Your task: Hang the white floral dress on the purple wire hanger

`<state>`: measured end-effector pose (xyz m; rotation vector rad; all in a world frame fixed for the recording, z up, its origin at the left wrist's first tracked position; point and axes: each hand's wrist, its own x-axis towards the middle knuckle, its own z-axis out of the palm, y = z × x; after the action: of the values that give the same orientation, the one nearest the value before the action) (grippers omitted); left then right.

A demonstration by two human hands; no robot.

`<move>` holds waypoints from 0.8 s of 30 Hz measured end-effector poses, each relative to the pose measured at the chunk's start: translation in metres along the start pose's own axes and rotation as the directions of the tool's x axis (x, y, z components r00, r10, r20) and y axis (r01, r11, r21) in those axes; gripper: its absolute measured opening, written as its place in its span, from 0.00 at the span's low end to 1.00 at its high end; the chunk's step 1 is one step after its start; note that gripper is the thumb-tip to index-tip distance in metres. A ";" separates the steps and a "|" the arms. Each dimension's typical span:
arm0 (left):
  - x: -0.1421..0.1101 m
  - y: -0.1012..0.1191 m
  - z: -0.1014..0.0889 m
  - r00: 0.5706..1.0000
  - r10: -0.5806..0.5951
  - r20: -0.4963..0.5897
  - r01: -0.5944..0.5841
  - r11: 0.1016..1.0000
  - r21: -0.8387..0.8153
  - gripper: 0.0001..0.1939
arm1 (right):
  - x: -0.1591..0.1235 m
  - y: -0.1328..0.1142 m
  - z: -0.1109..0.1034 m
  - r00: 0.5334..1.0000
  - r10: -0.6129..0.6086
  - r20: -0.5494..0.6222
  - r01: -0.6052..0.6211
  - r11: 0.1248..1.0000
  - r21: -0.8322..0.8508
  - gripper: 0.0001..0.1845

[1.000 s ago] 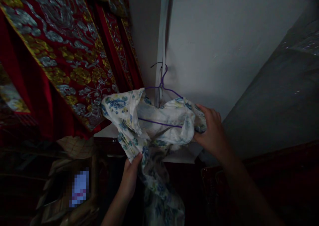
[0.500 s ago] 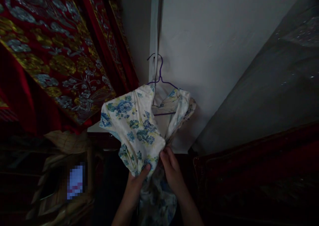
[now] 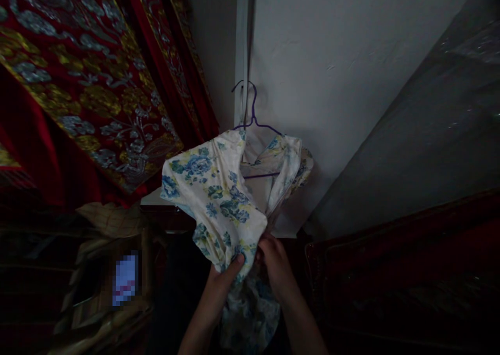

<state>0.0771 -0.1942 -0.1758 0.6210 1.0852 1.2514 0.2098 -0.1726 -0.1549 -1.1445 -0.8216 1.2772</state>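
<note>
A white dress [image 3: 219,193] with blue and green flowers hangs on a purple wire hanger [image 3: 253,116] in the middle of the head view. Its front stands partly open at the neck, and its lower part drops into shadow below my hands. My left hand [image 3: 228,277] grips the cloth of the front panel, thumb on top and fingers hidden behind. At the panel's right edge, my right hand [image 3: 273,256] is closed on the dress with bent fingers. What exactly its fingertips pinch is too dark to tell.
Red cloth [image 3: 117,94] embroidered in gold and silver hangs at the left. A wooden or bamboo chair [image 3: 105,334] with a blurred-out bright item [image 3: 125,279] stands lower left. Behind the dress are a pale wall panel [image 3: 332,58] and a narrow vertical strip [image 3: 245,42]. Dark red material [image 3: 410,251] lies right.
The dress's front panel and both hands have shifted slightly right in view. My right hand's fingers are bent more at the panel's edge. Both hands still hold the dress.
</note>
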 end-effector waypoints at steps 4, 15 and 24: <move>0.006 0.007 -0.016 0.823 0.486 -0.293 -0.370 0.851 0.372 0.38 | -0.004 -0.006 -0.007 0.992 -0.106 0.064 0.111 0.991 -0.076 0.14; 0.020 0.003 0.017 0.608 0.623 0.492 -0.793 0.499 0.349 0.10 | -0.012 -0.015 -0.003 0.977 -0.069 0.201 0.092 0.990 -0.106 0.16; 0.015 -0.023 0.017 0.787 0.539 0.300 -0.613 0.631 0.476 0.08 | 0.021 -0.058 -0.002 0.992 -0.103 0.073 0.106 0.994 -0.037 0.20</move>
<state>0.1015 -0.1825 -0.1935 1.5907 1.1844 1.4037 0.2313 -0.1475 -0.1029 -1.0796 -0.9518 1.2243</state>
